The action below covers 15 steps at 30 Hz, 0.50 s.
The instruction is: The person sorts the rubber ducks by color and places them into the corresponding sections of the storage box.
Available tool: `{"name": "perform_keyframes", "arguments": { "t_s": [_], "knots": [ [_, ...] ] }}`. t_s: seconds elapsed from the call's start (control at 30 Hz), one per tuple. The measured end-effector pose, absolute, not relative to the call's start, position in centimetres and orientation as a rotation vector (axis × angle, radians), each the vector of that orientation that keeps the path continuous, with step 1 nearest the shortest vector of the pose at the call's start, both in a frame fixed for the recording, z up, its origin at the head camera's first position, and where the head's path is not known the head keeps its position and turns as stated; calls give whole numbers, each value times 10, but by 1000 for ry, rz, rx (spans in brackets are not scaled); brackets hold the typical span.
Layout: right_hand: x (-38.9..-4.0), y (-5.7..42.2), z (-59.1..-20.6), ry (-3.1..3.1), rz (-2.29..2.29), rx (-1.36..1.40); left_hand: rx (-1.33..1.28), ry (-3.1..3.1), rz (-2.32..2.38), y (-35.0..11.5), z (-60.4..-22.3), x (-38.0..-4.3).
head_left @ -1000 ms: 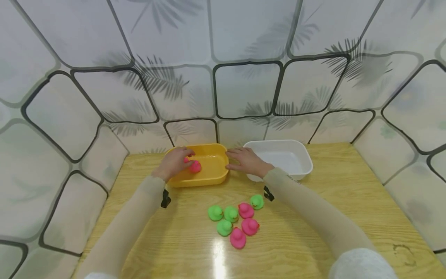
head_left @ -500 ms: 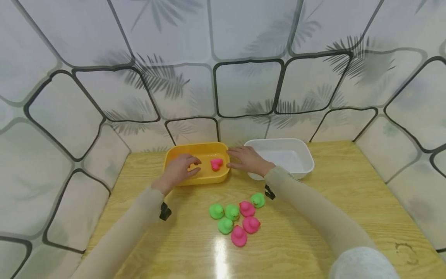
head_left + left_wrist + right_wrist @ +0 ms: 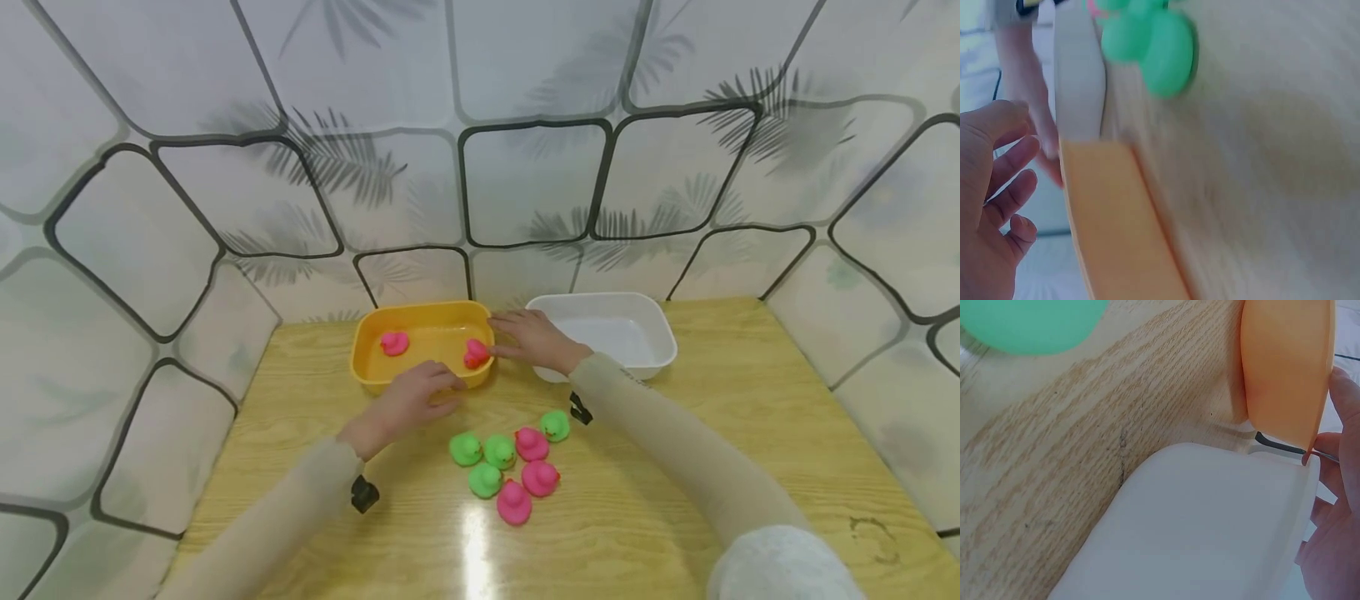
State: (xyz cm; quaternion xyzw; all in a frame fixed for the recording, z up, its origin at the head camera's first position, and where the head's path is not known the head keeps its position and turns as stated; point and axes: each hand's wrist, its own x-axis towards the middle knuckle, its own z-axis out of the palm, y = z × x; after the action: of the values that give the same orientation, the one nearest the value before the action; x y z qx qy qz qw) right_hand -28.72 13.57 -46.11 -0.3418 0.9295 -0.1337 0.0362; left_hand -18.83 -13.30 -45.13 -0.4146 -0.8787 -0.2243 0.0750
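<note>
My left hand [image 3: 412, 404] hovers just in front of the yellow tub [image 3: 420, 385], fingers loosely bent around nothing. Inside the tub, one pink rubber duck [image 3: 394, 343] sits at the left. Against the right end lies more pink, a tipped duck [image 3: 476, 353]; whether it is one or two overlapping I cannot tell. My right hand [image 3: 538, 340] has its fingertips on the tub's right rim, and in the right wrist view thumb and fingers touch that edge. Several green ducks [image 3: 500, 451] and pink ducks [image 3: 540, 477] form a cluster on the table before the tubs.
A white tub [image 3: 611, 333] stands right of the yellow one, partly behind my right hand. Both tubs are on the wooden table [image 3: 675, 500], close to the patterned back wall [image 3: 536, 187]. Similar walls rise at both sides.
My left hand has come out of the yellow tub, toward me and to the right. Pink now shows at the tub's right end, and the left duck is uncovered. My right hand stays put.
</note>
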Motion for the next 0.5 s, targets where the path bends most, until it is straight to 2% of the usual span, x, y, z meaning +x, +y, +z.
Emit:
{"name": "perform_keyframes", "arguments": {
  "t_s": [0.5],
  "knots": [
    [-289, 136, -464, 2850, -431, -1053, -1556, -2556, -648, -100, -465, -145]
  ]
}}
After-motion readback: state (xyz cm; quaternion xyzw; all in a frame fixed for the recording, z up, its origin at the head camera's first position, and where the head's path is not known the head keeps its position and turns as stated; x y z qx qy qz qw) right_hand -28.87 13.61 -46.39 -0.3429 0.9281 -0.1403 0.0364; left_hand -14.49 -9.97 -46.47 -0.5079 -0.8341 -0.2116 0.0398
